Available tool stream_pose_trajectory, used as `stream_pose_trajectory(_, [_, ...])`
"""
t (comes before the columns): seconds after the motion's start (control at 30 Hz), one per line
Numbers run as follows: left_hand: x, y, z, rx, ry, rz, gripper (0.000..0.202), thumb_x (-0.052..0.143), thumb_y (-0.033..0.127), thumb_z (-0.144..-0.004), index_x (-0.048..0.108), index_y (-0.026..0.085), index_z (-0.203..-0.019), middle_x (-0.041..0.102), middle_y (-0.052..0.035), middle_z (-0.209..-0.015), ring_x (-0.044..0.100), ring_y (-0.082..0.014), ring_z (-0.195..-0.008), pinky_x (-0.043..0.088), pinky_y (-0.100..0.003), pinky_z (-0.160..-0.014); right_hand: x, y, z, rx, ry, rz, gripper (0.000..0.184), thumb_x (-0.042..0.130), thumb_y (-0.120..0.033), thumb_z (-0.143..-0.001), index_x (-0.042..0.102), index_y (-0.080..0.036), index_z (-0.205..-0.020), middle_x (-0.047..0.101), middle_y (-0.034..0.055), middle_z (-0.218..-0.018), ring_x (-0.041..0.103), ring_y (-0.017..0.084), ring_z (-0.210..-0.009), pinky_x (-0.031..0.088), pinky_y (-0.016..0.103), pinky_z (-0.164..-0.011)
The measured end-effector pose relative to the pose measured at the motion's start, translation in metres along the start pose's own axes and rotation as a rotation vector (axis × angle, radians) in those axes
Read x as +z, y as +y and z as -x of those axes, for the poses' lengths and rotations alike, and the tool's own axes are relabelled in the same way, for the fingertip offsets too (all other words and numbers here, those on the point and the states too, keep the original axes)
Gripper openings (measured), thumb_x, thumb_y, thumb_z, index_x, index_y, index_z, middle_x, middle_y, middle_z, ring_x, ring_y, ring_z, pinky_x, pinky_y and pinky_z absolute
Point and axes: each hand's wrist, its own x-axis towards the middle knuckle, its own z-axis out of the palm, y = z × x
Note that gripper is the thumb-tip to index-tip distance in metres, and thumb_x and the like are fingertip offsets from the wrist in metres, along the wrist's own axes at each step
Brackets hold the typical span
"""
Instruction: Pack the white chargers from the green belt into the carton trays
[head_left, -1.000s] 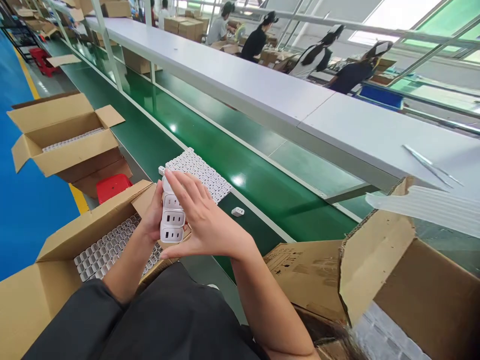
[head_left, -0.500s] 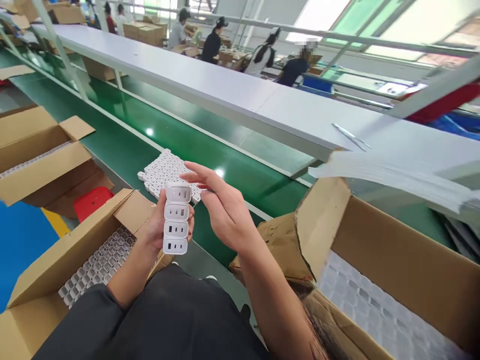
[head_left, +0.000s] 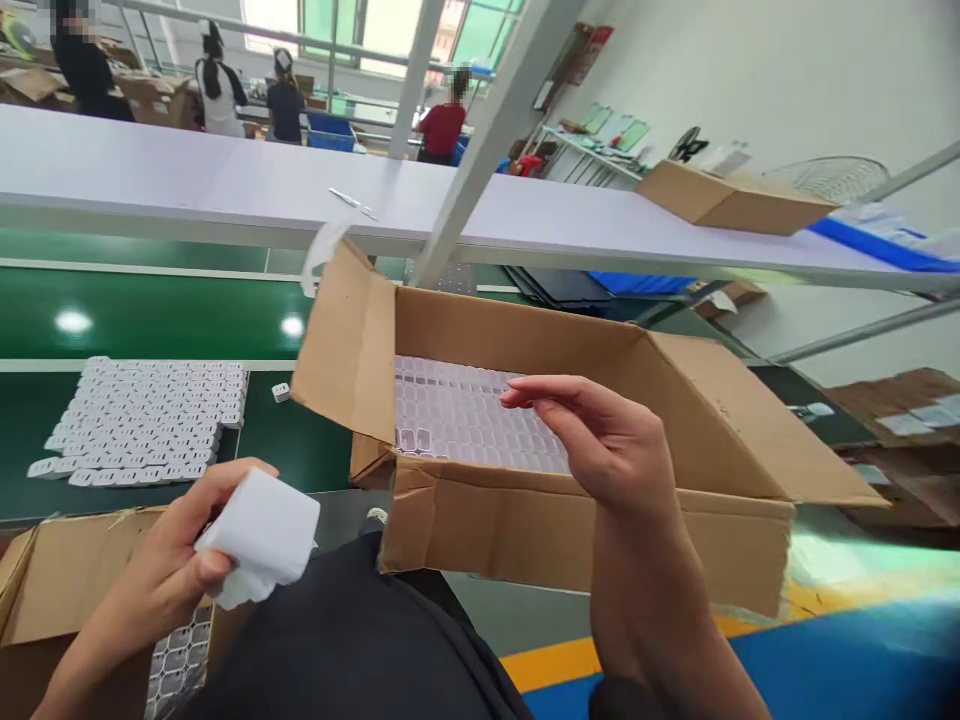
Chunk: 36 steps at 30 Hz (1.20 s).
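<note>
In my left hand (head_left: 176,545) is a short stack of white plastic charger housings (head_left: 262,525), its smooth side facing up. My fingers wrap round the far edge and the thumb lies at the near side. My right hand (head_left: 615,445) hovers over an opened cardboard box (head_left: 487,510), fingers stretched out and thumb a little apart, with nothing visible in them. Rows of translucent white pieces (head_left: 465,415) fill the bottom of that box. Left of it, a flat block of white charger housings with port slots (head_left: 157,415) lies on the green belt, and one single housing (head_left: 280,392) lies apart.
A second cardboard box (head_left: 90,560) with gridded white pieces (head_left: 180,655) stands at lower left. Behind the belt runs a long white shelf (head_left: 247,175) with tweezers (head_left: 352,203) on it. A slanted metal post (head_left: 480,150) rises behind the box. Several people work farther back.
My view has swung right, towards the right-hand box. The right hand has moved away from the stack to above that box. The stack in my left hand has turned, hiding its port faces.
</note>
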Motion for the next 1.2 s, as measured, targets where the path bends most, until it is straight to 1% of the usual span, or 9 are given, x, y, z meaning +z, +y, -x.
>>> stream_pose_trajectory(0.13, [0.034, 0.044, -0.032, 0.043, -0.193, -0.216, 0.054, 0.052, 0.067, -0.085, 0.055, 0.031, -0.126, 0.067, -0.0049, -0.117, 0.066, -0.0233, -0.091, 0.051, -0.024, -0.065, -0.031, 0.035, -0.012, 0.026, -0.133, 0.122, 0.018, 0.055, -0.021, -0.090, 0.070, -0.023, -0.100, 0.072, 0.0007, -0.088, 0.069, 0.017, -0.082, 0.056, 0.028, -0.075])
stream_pose_trajectory(0.3, [0.084, 0.105, -0.085, 0.148, -0.212, -0.437, 0.048, 0.048, 0.061, -0.090, 0.054, 0.030, -0.126, 0.070, -0.0037, -0.107, 0.066, -0.0189, -0.083, 0.050, -0.022, -0.066, -0.050, 0.085, -0.042, -0.026, -0.569, 0.256, 0.029, 0.046, -0.019, -0.088, 0.068, -0.022, -0.106, 0.073, 0.0014, -0.093, 0.068, 0.017, -0.084, 0.053, 0.027, -0.067])
stream_pose_trajectory(0.43, [0.149, 0.159, -0.149, 0.207, -0.227, -0.672, 0.049, 0.049, 0.061, -0.090, 0.053, 0.029, -0.127, 0.069, -0.0034, -0.104, 0.065, -0.0192, -0.085, 0.049, -0.025, -0.071, -0.063, 0.132, -0.075, -0.096, -0.810, 0.402, 0.029, 0.050, -0.016, -0.087, 0.069, -0.022, -0.107, 0.073, 0.0015, -0.097, 0.067, 0.019, -0.085, 0.052, 0.031, -0.074])
stream_pose_trajectory(0.5, [0.189, 0.166, -0.195, 0.212, -0.238, -0.800, 0.050, 0.048, 0.061, -0.091, 0.052, 0.027, -0.128, 0.068, -0.0045, -0.102, 0.065, -0.0221, -0.090, 0.048, -0.028, -0.075, -0.068, 0.158, -0.094, -0.122, -0.864, 0.452, 0.027, 0.053, -0.015, -0.086, 0.070, -0.022, -0.105, 0.073, 0.0016, -0.101, 0.067, 0.020, -0.087, 0.050, 0.031, -0.072])
stream_pose_trajectory(0.63, [0.253, 0.118, -0.285, 0.150, -0.473, -1.019, 0.055, 0.053, 0.061, -0.088, 0.056, 0.020, -0.124, 0.068, -0.0103, -0.098, 0.065, -0.0291, -0.094, 0.046, -0.035, -0.082, -0.064, 0.216, -0.120, -0.114, -0.949, 0.434, 0.033, 0.053, -0.009, -0.083, 0.072, -0.023, -0.105, 0.073, -0.0002, -0.100, 0.067, 0.017, -0.084, 0.046, 0.026, -0.067])
stream_pose_trajectory(0.73, [0.269, 0.058, -0.318, 0.016, -0.700, -1.155, 0.057, 0.052, 0.062, -0.088, 0.055, 0.020, -0.128, 0.069, -0.0141, -0.105, 0.065, -0.0309, -0.094, 0.045, -0.037, -0.080, -0.048, 0.248, -0.118, -0.141, -1.031, 0.379, 0.035, 0.053, -0.007, -0.081, 0.073, -0.023, -0.105, 0.074, 0.0011, -0.095, 0.067, 0.018, -0.080, 0.045, 0.026, -0.065])
stream_pose_trajectory(0.93, [0.246, -0.025, -0.297, -0.078, -0.777, -1.205, 0.061, 0.048, 0.064, -0.089, 0.051, 0.024, -0.135, 0.068, -0.0132, -0.114, 0.065, -0.0277, -0.096, 0.044, -0.031, -0.075, 0.003, 0.268, -0.085, -0.256, -1.356, 0.362, 0.040, 0.054, -0.008, -0.083, 0.069, -0.021, -0.118, 0.074, 0.0056, -0.097, 0.067, 0.024, -0.088, 0.044, 0.028, -0.065])
stream_pose_trajectory(1.07, [0.236, -0.046, -0.284, -0.062, -0.775, -1.198, 0.057, 0.052, 0.062, -0.088, 0.055, 0.025, -0.130, 0.067, -0.0118, -0.112, 0.065, -0.0258, -0.097, 0.046, -0.030, -0.077, 0.034, 0.268, -0.076, -0.284, -1.418, 0.258, 0.030, 0.052, -0.011, -0.087, 0.071, -0.018, -0.110, 0.072, 0.0087, -0.099, 0.065, 0.026, -0.093, 0.043, 0.029, -0.071])
stream_pose_trajectory(1.2, [0.232, -0.047, -0.280, -0.053, -0.767, -1.192, 0.061, 0.049, 0.061, -0.089, 0.050, 0.024, -0.138, 0.063, -0.0139, -0.119, 0.063, -0.0271, -0.104, 0.046, -0.032, -0.085, 0.049, 0.275, -0.069, -0.246, -1.377, 0.141, 0.027, 0.052, -0.013, -0.089, 0.068, -0.016, -0.111, 0.072, 0.0085, -0.097, 0.065, 0.024, -0.091, 0.044, 0.028, -0.075])
